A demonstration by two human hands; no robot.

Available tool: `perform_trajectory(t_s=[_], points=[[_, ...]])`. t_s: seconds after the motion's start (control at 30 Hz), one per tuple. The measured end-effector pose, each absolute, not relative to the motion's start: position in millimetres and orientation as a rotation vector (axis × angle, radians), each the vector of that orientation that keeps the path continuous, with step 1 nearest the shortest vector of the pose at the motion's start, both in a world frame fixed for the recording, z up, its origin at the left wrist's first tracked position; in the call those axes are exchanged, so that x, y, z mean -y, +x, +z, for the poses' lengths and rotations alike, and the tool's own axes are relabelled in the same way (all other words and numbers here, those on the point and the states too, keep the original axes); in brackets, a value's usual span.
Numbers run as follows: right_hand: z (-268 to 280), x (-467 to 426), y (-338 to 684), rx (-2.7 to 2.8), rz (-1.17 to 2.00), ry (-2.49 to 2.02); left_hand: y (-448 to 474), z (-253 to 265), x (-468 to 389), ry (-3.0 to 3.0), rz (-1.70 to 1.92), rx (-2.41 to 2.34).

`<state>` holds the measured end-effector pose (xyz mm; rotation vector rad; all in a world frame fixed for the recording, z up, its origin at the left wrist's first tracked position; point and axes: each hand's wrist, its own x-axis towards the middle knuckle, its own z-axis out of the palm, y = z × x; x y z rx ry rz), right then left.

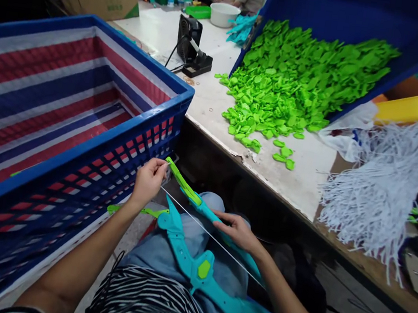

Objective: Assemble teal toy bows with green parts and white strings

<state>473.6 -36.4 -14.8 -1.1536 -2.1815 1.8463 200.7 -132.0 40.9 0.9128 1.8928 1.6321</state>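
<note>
At the green tip of a teal toy bow, my left hand (149,182) is closed in a pinch on the end of a white string (203,225). The string runs taut down along the bow toward my right forearm. My right hand (239,232) grips the teal limb of this toy bow (205,210), fingers laid along it; the limb's lower part is hidden behind the forearm. Across my lap lies a second teal toy bow (181,250) with green tips and a green inset, its lower end near my right arm.
To the left stands a blue crate (135,131) with a striped lining. A white worktable (217,96) holds a heap of green plastic pieces (281,78) spilling from a blue bin (328,13), a small black fan (189,38) and a bundle of white strings (386,185). People sit farther back.
</note>
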Motion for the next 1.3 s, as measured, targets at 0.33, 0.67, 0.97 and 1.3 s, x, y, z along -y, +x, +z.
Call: perform_trajectory(t_s=[0.33, 0.67, 0.97, 1.3], points=[[-16.9, 37.1, 473.8, 2.212, 1.829, -1.138, 199.2, 34.9, 134.8, 0.831, 1.663, -1.847], [-18.8, 37.7, 475.3, 2.228, 1.788, -1.141, 196.7, 37.4, 132.3, 0.918, 1.669, -1.822], [-17.0, 40.6, 475.2, 2.271, 1.758, -1.153, 191.1, 40.6, 122.9, 0.783, 1.65, -1.657], [9.8, 36.8, 424.5, 2.366, 0.969, -0.919, 192.3, 50.1, 125.3, 0.619, 1.629, -1.37]])
